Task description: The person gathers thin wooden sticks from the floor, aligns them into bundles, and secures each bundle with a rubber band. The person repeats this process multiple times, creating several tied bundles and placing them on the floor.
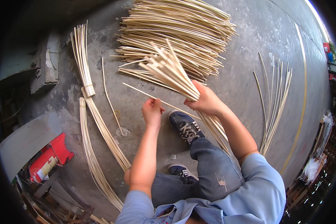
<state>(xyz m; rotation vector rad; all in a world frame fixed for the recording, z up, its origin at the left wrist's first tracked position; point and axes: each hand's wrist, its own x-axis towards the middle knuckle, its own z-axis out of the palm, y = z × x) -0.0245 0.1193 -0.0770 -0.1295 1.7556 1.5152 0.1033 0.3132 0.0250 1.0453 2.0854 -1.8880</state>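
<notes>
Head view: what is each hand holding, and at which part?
Right hand grips a bundle of pale cane strips around its middle. Left hand pinches a single strip near one end.

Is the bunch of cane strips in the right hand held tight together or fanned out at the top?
Fanned out: the bunch of strips is pinched in the right hand, and its upper ends splay apart.

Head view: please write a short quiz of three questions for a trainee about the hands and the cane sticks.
1. True or false: the right hand grips a fanned bundle of sticks.
2. What does the left hand pinch: A) a single stick, B) a shoe, C) a red box?
3. Fill in: the large pile of sticks lies on the ____ floor.

Key: 1 true; 2 A; 3 concrete.
</notes>
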